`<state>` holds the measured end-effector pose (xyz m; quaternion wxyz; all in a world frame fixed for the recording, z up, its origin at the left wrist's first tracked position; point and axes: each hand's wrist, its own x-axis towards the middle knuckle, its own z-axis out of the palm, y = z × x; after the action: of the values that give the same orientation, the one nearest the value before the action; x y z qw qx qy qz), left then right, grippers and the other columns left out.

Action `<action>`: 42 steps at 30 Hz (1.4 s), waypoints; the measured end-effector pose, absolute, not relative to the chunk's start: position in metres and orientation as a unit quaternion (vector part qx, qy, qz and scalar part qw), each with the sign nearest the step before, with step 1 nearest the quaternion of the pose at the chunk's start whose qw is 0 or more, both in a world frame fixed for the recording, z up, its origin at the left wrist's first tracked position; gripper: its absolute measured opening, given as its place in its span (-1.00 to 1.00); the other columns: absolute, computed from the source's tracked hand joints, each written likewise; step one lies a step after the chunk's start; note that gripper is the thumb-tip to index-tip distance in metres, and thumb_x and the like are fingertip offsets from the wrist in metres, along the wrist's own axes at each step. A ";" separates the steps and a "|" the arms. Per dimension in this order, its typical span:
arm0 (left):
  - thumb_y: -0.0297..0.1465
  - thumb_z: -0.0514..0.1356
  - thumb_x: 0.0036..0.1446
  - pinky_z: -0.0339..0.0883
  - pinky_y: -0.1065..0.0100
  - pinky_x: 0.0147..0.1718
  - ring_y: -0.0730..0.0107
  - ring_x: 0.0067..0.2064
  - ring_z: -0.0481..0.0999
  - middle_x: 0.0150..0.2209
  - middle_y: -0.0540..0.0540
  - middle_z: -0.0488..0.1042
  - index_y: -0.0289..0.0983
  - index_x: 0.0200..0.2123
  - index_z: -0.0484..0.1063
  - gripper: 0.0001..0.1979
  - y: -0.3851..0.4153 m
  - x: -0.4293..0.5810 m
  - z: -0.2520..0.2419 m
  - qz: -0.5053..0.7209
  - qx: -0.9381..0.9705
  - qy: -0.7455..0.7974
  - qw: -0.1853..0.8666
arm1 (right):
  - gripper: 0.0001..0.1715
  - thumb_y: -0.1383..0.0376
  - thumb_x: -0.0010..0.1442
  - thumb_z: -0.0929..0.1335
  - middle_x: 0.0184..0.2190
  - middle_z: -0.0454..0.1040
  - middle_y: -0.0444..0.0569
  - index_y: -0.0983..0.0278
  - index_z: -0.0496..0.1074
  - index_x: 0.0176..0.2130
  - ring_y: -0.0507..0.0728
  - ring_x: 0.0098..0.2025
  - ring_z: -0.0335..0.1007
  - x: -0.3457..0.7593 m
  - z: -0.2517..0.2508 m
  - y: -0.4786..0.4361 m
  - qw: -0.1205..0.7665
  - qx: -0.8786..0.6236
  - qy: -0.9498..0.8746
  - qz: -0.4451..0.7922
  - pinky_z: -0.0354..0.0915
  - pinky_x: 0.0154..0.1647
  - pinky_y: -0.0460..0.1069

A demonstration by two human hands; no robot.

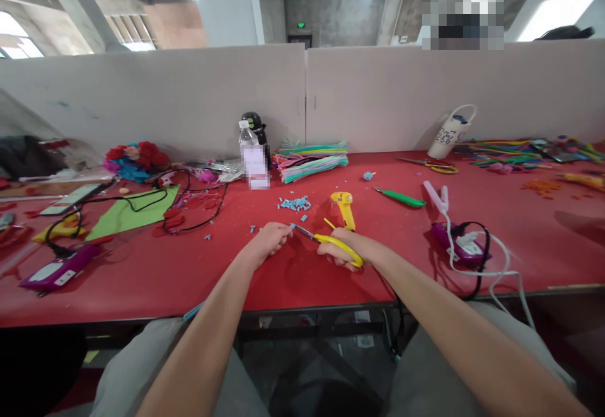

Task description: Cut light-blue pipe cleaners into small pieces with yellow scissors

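Pale partition boards (189, 102) close off the far edge of a red bench (283, 285), with bare concrete walls behind. Taking the yellow scissors (326, 239) as the clock's centre, the right hand (340, 251) grips their handles at four o'clock. At nine, the left hand (275, 239) pinches a small blue strip (292, 227) whose end meets the blade tips.

Loose blue bits (293, 204) lie at eleven. Just beyond the right hand, a yellow glue gun (347, 212) sits close by at one, with a green-handled tool (401, 198) at two. Towards three, a purple power strip (460, 245) lies in a tangle of cables near the right forearm. Another purple strip (61, 267) is at nine, and a green sheet (135, 212) crossed by a black cord is between nine and ten. Bundled fuzzy sticks (312, 162) lie at twelve; a clear bottle (244, 137) at eleven partly covers a black flask (258, 124).

Fingers hide much of the scissor handles and most of the strip. Pixel blocks blur the bottle's label and something above the partition. Orange pieces at the right edge are cut off.
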<state>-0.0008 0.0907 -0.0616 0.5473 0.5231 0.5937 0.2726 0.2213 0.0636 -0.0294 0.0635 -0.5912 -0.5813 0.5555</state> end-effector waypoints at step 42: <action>-0.37 0.16 0.02 -0.21 0.51 -0.67 0.66 -0.69 -0.03 -0.65 0.14 0.05 -0.27 -0.57 0.16 -0.77 0.086 0.004 -0.062 0.385 0.505 0.514 0.577 | -0.29 -0.31 -0.02 0.38 -0.72 0.20 -0.22 0.24 0.20 -0.57 -0.06 -0.69 0.09 0.235 -0.041 0.046 0.115 -0.538 -0.678 0.488 -0.05 -0.68 -0.11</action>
<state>0.0038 0.0861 -0.0616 0.5772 0.5045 0.5138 0.3850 0.2346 0.0460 -0.0409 0.1147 -0.5378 -0.6776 0.4883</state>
